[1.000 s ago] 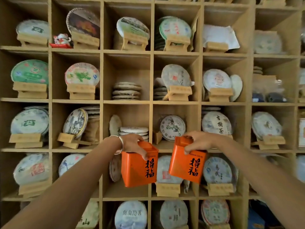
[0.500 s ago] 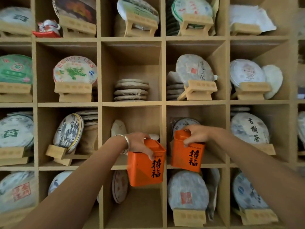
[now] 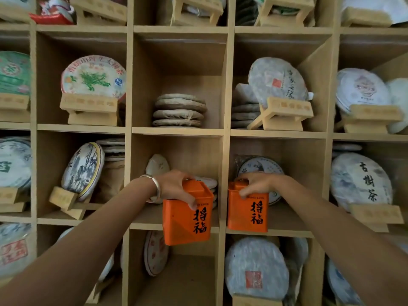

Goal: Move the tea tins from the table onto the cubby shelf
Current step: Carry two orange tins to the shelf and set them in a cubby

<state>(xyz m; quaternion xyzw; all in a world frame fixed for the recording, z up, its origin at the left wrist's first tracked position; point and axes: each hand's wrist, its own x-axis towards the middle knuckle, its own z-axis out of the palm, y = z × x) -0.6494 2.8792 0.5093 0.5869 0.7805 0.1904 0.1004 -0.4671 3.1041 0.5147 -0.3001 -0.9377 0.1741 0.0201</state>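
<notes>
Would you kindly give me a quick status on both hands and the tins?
Left hand grips left orange tin, bottom below shelf edge. Right hand grips right orange tin at cubby front. Tea cakes behind.

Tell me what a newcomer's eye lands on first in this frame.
Two bright orange tea tins: the left hand grips the left tin at a cubby's front edge, the right hand grips the right tin in the neighbouring cubby. Wrapped tea cakes fill the cubby shelf around them.

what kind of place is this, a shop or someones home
Probably a tea shop or a tea storeroom. A wooden cubby shelf fills the view, most cubbies holding paper-wrapped round tea cakes on small wooden display stands, and two hands are bringing in matching orange tea tins.
</notes>
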